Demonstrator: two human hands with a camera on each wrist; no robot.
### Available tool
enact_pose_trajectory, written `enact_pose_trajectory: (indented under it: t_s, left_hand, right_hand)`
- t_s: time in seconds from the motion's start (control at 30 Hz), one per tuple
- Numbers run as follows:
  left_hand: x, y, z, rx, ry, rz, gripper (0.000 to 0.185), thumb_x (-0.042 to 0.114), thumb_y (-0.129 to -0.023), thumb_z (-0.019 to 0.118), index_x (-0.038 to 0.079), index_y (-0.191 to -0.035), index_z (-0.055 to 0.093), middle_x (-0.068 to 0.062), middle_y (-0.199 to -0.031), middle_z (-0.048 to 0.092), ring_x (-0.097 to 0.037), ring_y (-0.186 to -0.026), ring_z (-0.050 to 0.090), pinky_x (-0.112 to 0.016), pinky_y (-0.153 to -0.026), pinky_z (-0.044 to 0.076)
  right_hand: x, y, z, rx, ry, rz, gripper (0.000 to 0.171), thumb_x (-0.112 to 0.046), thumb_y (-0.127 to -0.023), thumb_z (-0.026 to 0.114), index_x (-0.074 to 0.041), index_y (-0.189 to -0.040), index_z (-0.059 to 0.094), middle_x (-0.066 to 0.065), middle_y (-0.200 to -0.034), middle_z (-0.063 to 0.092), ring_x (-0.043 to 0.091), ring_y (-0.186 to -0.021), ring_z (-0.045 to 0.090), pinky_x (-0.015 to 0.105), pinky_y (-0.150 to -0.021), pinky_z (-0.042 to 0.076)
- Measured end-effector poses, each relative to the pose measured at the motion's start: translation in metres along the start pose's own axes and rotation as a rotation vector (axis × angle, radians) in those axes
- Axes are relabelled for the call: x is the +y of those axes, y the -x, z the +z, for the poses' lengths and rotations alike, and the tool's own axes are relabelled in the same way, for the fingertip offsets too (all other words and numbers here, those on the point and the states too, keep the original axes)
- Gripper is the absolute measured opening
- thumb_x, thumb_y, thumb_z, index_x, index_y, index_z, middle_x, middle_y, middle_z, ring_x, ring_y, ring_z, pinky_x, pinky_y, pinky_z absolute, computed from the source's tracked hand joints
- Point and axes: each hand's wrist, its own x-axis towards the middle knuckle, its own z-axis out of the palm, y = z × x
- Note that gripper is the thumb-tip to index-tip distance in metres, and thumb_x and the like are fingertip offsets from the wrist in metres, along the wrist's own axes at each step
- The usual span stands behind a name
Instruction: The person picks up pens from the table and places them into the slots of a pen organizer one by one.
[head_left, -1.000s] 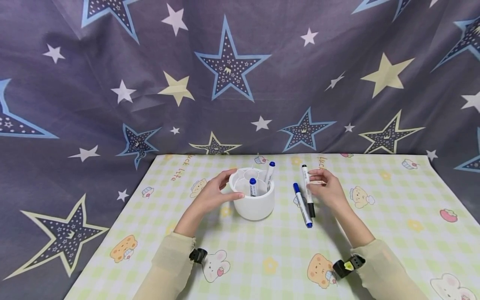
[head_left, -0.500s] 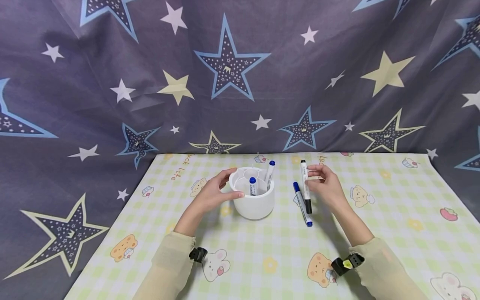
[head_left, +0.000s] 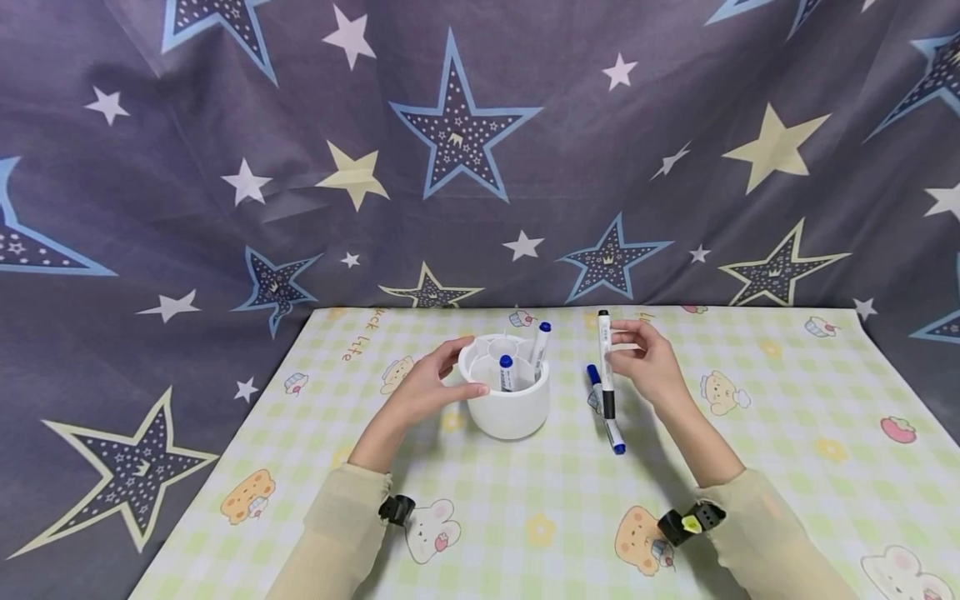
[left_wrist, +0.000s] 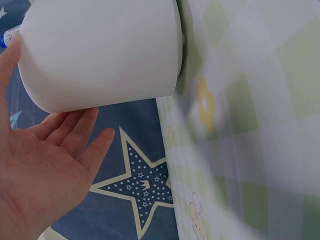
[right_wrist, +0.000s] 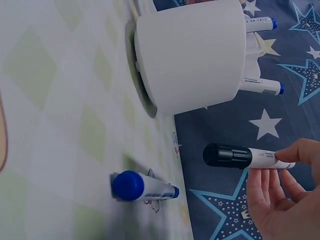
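A white round pen holder stands mid-table with two blue-capped markers upright in it. My left hand rests against its left side, fingers fairly straight. My right hand pinches a black-capped white marker near its upper end, holding it nearly upright above the table, right of the holder. A blue-capped marker lies flat on the cloth just below it.
The table wears a green-checked cloth printed with bears and rabbits. A dark star-patterned curtain hangs behind and drapes down the left side. A band sits on each wrist.
My right hand has lifted the black-capped marker off the cloth and tipped it upright, shifting slightly left and up. The left hand and holder have stayed put.
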Motion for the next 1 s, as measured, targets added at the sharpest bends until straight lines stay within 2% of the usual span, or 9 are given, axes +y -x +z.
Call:
enact_pose_trajectory:
  t_s: [0.13, 0.5, 0.73, 1.0]
  left_hand:
    - [0.000, 0.000, 0.000, -0.003, 0.007, -0.009, 0.083, 0.025, -0.085, 0.081, 0.008, -0.153, 0.037, -0.012, -0.160, 0.038, -0.034, -0.148, 0.035, -0.048, -0.126, 0.028]
    - [0.000, 0.001, 0.001, 0.004, 0.008, -0.004, 0.082, 0.024, -0.085, 0.080, 0.008, -0.153, 0.037, -0.013, -0.160, 0.038, -0.035, -0.148, 0.035, -0.048, -0.126, 0.029]
    - [0.001, 0.000, 0.000, 0.001, 0.009, -0.004, 0.082, 0.024, -0.085, 0.081, 0.008, -0.153, 0.037, -0.012, -0.160, 0.038, -0.034, -0.148, 0.035, -0.048, -0.125, 0.029]
    - [0.000, -0.001, 0.000, 0.000, 0.001, -0.005, 0.083, 0.024, -0.084, 0.081, 0.008, -0.153, 0.037, -0.012, -0.159, 0.038, -0.034, -0.148, 0.035, -0.047, -0.126, 0.029]
  right_hand:
    - [-0.002, -0.001, 0.001, 0.001, 0.000, -0.015, 0.049, 0.005, -0.087, 0.062, 0.006, -0.135, 0.050, -0.008, -0.098, 0.060, -0.004, -0.077, 0.061, 0.013, -0.070, 0.057]
    - [-0.015, 0.000, 0.005, 0.009, -0.063, -0.053, 0.047, 0.006, -0.088, 0.061, 0.007, -0.134, 0.051, -0.018, -0.092, 0.060, -0.004, -0.077, 0.062, 0.012, -0.072, 0.058]
    - [-0.021, -0.002, 0.007, 0.019, -0.069, -0.057, 0.047, 0.006, -0.087, 0.062, 0.006, -0.133, 0.053, -0.017, -0.092, 0.060, -0.002, -0.074, 0.060, 0.012, -0.072, 0.058]
    - [-0.028, -0.003, 0.010, 0.039, -0.087, -0.056, 0.045, 0.005, -0.088, 0.061, 0.005, -0.133, 0.053, -0.018, -0.093, 0.060, 0.001, -0.079, 0.060, 0.012, -0.075, 0.058]
